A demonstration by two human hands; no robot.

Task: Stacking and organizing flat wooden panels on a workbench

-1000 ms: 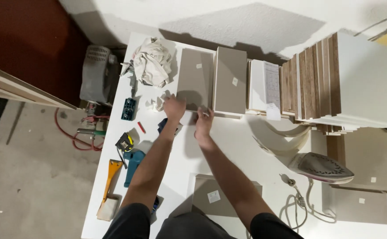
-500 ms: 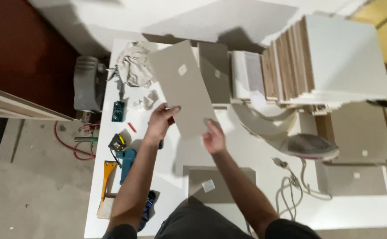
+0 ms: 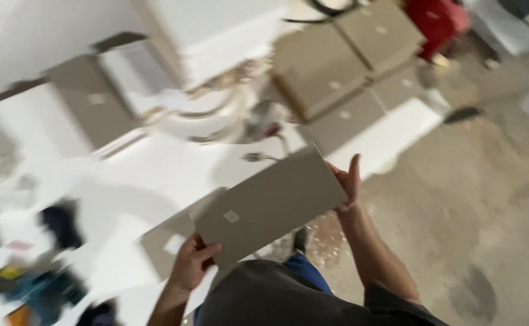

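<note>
I hold a flat grey-beige rectangular panel [image 3: 270,205] with a small pale sticker on its face, tilted in front of my body. My left hand [image 3: 193,263] grips its lower left corner. My right hand [image 3: 348,181] clasps its upper right edge. The panel hangs over the right end of the white table [image 3: 125,175] and partly over the concrete floor [image 3: 458,199]. A second similar panel [image 3: 167,241] lies flat on the table just under it. The view is motion-blurred.
More grey panels [image 3: 331,78] lie stacked at the back, beside a tall stack of white boards [image 3: 204,30]. A clothes iron [image 3: 264,124] with its cord sits on the table. Blurred small tools and dark items [image 3: 35,284] crowd the table's left end. A red object [image 3: 439,18] stands far right.
The panel has been lifted off the table's back and carried toward my right. My view has swung right, so floor and far panels now show.
</note>
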